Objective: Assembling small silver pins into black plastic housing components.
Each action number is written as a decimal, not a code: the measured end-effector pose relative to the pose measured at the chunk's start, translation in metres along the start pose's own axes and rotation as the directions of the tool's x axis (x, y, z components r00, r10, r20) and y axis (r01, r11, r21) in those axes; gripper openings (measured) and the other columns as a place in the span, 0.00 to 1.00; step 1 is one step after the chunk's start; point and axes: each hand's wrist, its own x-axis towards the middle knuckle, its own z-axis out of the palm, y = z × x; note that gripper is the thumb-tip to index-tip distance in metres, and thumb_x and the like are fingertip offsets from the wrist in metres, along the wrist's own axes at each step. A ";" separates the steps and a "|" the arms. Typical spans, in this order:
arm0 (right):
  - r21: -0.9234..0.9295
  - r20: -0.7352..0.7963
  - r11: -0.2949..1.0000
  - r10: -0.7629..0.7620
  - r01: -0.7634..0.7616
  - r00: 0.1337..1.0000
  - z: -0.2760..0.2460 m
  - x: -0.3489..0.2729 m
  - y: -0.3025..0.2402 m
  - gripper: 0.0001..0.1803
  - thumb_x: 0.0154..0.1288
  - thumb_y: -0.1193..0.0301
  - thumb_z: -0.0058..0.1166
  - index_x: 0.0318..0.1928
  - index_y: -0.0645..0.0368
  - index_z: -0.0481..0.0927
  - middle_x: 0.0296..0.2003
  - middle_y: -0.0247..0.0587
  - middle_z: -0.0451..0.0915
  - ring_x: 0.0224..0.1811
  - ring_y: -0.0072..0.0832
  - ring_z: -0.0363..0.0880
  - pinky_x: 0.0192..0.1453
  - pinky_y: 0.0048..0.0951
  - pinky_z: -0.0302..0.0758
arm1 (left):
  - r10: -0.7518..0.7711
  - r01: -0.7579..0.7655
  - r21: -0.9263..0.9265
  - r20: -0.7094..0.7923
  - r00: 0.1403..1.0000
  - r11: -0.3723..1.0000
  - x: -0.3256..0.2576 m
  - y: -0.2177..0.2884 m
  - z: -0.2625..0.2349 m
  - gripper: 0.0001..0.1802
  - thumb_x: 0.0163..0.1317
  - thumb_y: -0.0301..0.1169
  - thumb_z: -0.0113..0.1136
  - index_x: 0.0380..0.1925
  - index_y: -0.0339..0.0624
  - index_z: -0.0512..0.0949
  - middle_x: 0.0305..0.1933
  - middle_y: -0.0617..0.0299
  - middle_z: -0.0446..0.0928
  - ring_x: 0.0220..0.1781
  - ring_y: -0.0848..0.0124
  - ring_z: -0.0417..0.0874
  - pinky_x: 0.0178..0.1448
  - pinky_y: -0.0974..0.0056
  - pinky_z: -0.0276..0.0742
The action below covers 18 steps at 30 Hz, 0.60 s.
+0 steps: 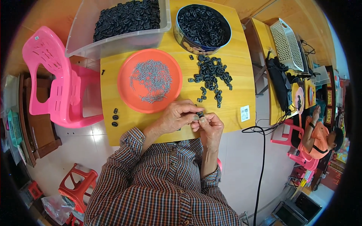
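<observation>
Above the table's near edge my left hand (176,117) and my right hand (210,130) meet, fingers pinched. Between the fingertips is a small black plastic part (200,113), and both hands grip it. Just beyond my left hand lies an orange-red plate (125,81) with a spread of thin grey screws or pins (154,77), too small to tell which. Farther off, to the right of the plate, a loose heap of small black plastic parts (211,70) with holes lies on the yellow table (235,94). A few more black parts (115,117) rest near the left edge.
A translucent bin (113,51) and a round tin (187,44), both filled with black parts, stand at the back. A white label (244,113) lies at the right. Nearby are a pink chair (56,75), a red stool (79,184), a black cable (261,162) and a seated person (318,138).
</observation>
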 end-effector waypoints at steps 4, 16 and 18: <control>0.009 0.052 1.000 0.017 -0.017 0.999 -0.006 0.001 0.000 0.03 0.64 0.79 0.53 0.32 0.67 0.75 0.26 0.48 0.81 0.25 0.30 0.83 0.29 0.27 0.81 | -0.037 0.037 -0.009 0.023 0.999 0.999 -0.001 0.004 -0.001 0.16 0.57 0.19 0.58 0.47 0.39 0.79 0.32 0.65 0.74 0.30 0.79 0.75 0.31 0.75 0.71; 0.010 0.021 1.000 0.010 -0.010 1.000 -0.005 -0.001 0.000 0.03 0.63 0.78 0.53 0.34 0.66 0.76 0.25 0.47 0.81 0.24 0.29 0.82 0.27 0.25 0.80 | -0.027 0.026 0.026 0.049 0.998 0.999 -0.001 0.008 0.002 0.15 0.57 0.20 0.60 0.46 0.40 0.80 0.32 0.65 0.74 0.29 0.80 0.75 0.30 0.75 0.72; 0.004 0.009 1.000 0.028 -0.028 1.000 0.000 -0.001 -0.005 0.03 0.64 0.78 0.53 0.35 0.66 0.76 0.27 0.46 0.81 0.25 0.28 0.82 0.29 0.24 0.80 | -0.037 0.038 0.042 -0.022 0.999 0.998 -0.001 0.015 0.003 0.15 0.57 0.19 0.60 0.45 0.40 0.79 0.31 0.67 0.73 0.28 0.82 0.74 0.30 0.76 0.70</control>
